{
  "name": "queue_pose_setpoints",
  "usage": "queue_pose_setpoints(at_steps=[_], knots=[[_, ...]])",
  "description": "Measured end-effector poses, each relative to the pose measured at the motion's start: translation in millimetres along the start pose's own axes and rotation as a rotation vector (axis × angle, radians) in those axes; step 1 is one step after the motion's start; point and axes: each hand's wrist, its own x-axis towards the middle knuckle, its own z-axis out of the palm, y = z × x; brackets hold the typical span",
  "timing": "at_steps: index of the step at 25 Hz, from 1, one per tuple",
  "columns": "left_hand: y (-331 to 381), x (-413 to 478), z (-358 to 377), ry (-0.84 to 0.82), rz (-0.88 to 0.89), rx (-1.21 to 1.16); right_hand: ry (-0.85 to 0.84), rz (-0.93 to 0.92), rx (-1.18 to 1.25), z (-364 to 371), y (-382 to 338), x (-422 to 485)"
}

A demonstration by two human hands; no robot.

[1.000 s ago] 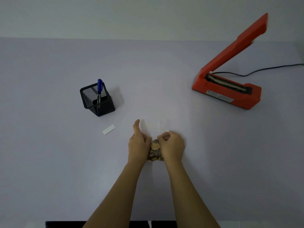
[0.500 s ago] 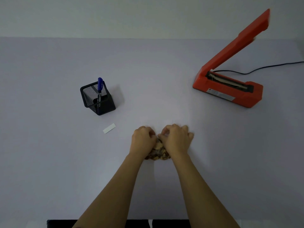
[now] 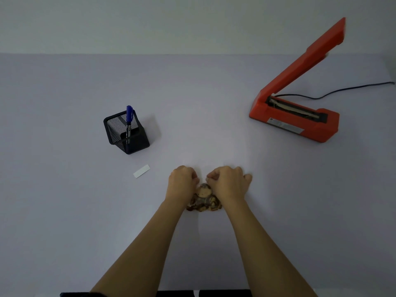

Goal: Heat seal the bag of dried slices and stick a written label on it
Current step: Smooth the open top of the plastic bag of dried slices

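A clear bag of brown dried slices point(image 3: 203, 199) lies on the pale table near the front middle. My left hand point(image 3: 182, 185) and my right hand point(image 3: 228, 184) both sit on its upper part with curled fingers, pinching the clear top, which is hard to make out. An orange heat sealer point(image 3: 295, 121) stands at the right with its arm raised. A small white label point(image 3: 141, 171) lies to the left of my hands. A blue pen point(image 3: 129, 123) stands in a black mesh holder point(image 3: 126, 133) farther left.
The sealer's black cord point(image 3: 334, 94) runs off to the right edge. A pale wall point(image 3: 171, 22) rises behind the table's far edge. The table's front edge point(image 3: 128, 293) is just below my forearms.
My left thumb has folded down from pointing up. Both hands have spread slightly apart along the bag's top, the right hand's fingers reaching further right.
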Motion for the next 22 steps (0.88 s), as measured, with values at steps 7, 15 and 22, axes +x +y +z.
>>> queue_pose_setpoints(at_steps=[7,15,22], knots=[[-22,3,-1,-0.042,0.276,-0.011,0.028,-0.056,0.025,2,1,0],[-24,17,-20,-0.174,0.307,0.170,-0.015,-0.052,-0.064,-6,-3,6],[-23,7,-8,-0.082,0.317,0.124,-0.062,-0.045,0.028,-1,-9,4]])
